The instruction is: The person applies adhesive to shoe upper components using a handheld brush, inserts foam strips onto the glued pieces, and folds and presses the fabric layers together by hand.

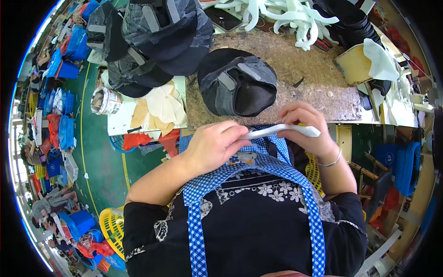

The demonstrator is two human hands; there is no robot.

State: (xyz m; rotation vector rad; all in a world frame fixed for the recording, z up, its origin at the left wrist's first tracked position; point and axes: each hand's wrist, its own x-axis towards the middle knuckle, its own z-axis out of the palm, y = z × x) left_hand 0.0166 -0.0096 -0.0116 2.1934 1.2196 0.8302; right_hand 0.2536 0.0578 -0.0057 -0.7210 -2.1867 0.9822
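Close to my body, just off the near edge of the workbench (295, 55), I hold a white, foam-like strip (265, 132) level between both hands. My left hand (214, 142) pinches its left end between thumb and fingers. The fingers of my right hand (308, 134) are curled round it near the other end, whose tip sticks out past them. Beyond my hands a black fabric piece (254, 99), resembling a shoe upper with grey strips round its opening, rests on the bench with its opening facing me.
More black pieces (168, 41) are piled at the far left. Below them are a white tub (106, 101) and beige cut sheets (159, 108). White foam strips (295, 18) lie heaped at the back. A yellowish block (354, 64) stands at the right, and a yellow basket (110, 226) is by my left side.
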